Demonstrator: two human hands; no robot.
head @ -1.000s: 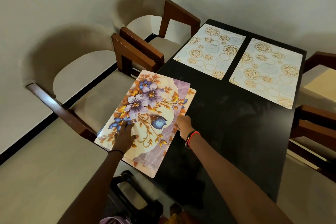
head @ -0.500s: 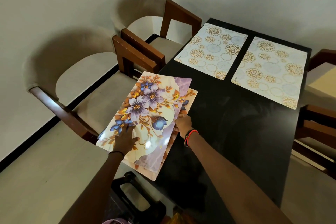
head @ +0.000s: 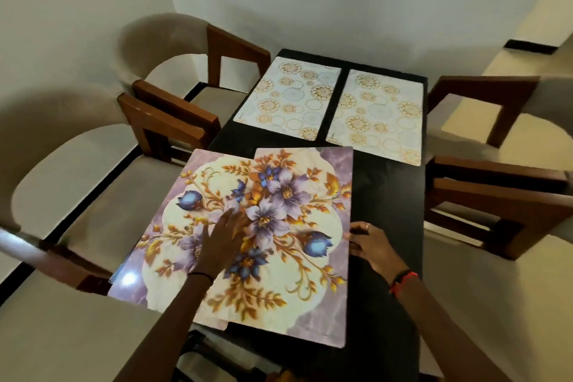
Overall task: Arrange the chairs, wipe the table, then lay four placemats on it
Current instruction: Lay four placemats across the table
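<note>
Two floral placemats are lying overlapped at the near end of the dark table (head: 387, 201), each printed with purple and blue flowers and gold leaves. The left floral placemat (head: 173, 226) is hanging past the table's left edge, over the seat of the near-left chair (head: 102, 201). The left hand (head: 223, 232) is pressing flat, fingers spread, where the two overlap. The right hand (head: 370, 242), wearing a red and black wristband (head: 403, 281), is gripping the right floral placemat (head: 310, 195) at its right edge with bent fingers. Two circle-patterned placemats (head: 288, 96) (head: 378, 115) are lying side by side at the far end. Three more chairs (head: 161, 40) (head: 483, 93) (head: 496, 195) are flanking the table.
</note>
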